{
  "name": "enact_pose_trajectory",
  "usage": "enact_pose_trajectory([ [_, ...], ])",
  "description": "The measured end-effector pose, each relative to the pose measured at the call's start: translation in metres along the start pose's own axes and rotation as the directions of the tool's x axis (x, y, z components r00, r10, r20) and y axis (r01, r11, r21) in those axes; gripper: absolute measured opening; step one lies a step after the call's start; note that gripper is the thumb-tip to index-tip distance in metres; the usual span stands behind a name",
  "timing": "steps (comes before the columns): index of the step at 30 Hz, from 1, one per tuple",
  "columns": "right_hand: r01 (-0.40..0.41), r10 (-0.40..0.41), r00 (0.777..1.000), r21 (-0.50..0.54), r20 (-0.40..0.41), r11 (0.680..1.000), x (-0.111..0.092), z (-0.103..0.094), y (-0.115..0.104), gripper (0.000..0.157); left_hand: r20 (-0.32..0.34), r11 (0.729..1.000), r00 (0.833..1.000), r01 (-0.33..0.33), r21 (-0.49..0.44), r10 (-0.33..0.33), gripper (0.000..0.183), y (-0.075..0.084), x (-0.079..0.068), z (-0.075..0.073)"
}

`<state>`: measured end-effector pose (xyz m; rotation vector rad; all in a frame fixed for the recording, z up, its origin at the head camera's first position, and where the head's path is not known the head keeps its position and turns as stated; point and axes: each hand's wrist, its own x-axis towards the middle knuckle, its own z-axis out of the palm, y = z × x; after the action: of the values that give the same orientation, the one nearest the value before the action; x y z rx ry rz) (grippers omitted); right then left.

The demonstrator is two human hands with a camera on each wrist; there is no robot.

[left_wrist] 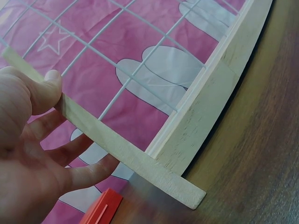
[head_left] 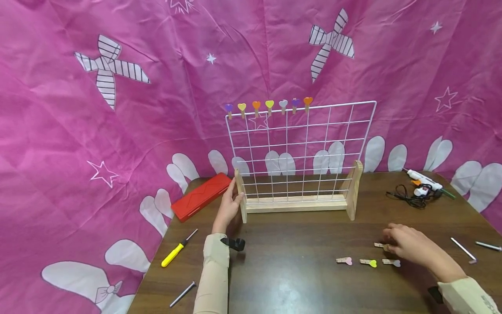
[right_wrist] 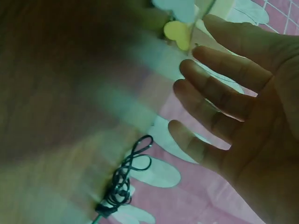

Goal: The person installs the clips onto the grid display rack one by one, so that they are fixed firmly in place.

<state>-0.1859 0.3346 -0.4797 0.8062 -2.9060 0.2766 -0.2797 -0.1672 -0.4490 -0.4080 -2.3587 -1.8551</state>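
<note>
- Firstly, with the head view as a clock face, a yellow-handled screwdriver (head_left: 172, 255) and a metal bolt (head_left: 182, 294) lie around seven on the brown table (head_left: 282, 270); a red case (head_left: 201, 197) lies at eight.
- Near seven, the left hand (head_left: 229, 207) grips the left wooden upright (left_wrist: 131, 149) of a white wire-grid rack (head_left: 296, 205), thumb on one side, fingers on the other.
- Seven heart-topped clothespins (head_left: 256, 105) line the rack's top edge from eleven to nearly two: purple, yellow, orange, yellow, silver, purple, orange.
- At four, pink-heart (head_left: 344, 261), yellow-heart (head_left: 368, 263) and pale-heart clothespins (head_left: 391, 262) lie in a row; a fourth clothespin (head_left: 379, 245) lies just behind, partly hidden.
- Over it, the right hand (head_left: 409, 244) has loosely bent, parted fingers; whether they touch it, I cannot tell.
- At three, a white glue gun (head_left: 416, 175); near four, two metal rods (head_left: 462, 249).
</note>
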Motion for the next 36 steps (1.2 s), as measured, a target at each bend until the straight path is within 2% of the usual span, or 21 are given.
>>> enact_pose_trajectory([
  [6, -0.068, 0.064, 0.993, 0.031, 0.098, 0.997, -0.003, 0.005, 0.003, 0.017, -0.002, 1.0, 1.0, -0.017, -0.014, 0.017, 0.066, -0.001, 0.0, 0.001],
  [12, -0.083, 0.078, 0.993, 0.054, 0.083, 0.995, -0.008, 0.008, 0.002, 0.031, 0.004, 1.0, 1.0, -0.01, -0.011, 0.01, 0.067, -0.001, -0.002, 0.002],
  [20, -0.094, 0.083, 0.993, 0.13, 0.087, 0.987, 0.0, -0.002, -0.001, 0.026, -0.007, 1.0, 1.0, -0.025, -0.007, 0.025, 0.066, 0.001, -0.001, 0.001],
  [23, -0.049, 0.048, 0.999, 0.152, 0.009, 0.987, 0.004, -0.01, -0.004, 0.027, -0.004, 1.0, 1.0, -0.03, -0.009, 0.03, 0.066, 0.0, -0.001, 0.001],
  [26, 0.03, -0.013, 0.993, 0.151, -0.118, 0.988, 0.01, -0.019, -0.008, 0.03, -0.008, 1.0, 1.0, -0.029, -0.002, 0.029, 0.066, 0.001, 0.0, 0.0],
  [30, 0.158, -0.108, 0.958, 0.175, -0.264, 0.972, 0.019, -0.031, -0.017, 0.033, -0.004, 1.0, 1.0, -0.007, 0.015, 0.007, 0.067, 0.003, -0.001, 0.0],
  [34, 0.298, -0.201, 0.913, 0.244, -0.356, 0.923, 0.033, -0.045, -0.031, 0.035, 0.002, 1.0, 1.0, -0.004, 0.009, 0.004, 0.067, 0.001, -0.001, 0.0],
  [36, 0.348, -0.233, 0.894, 0.267, -0.383, 0.898, 0.043, -0.053, -0.039, 0.035, -0.003, 1.0, 1.0, -0.01, -0.005, 0.01, 0.067, -0.006, 0.001, 0.0],
])
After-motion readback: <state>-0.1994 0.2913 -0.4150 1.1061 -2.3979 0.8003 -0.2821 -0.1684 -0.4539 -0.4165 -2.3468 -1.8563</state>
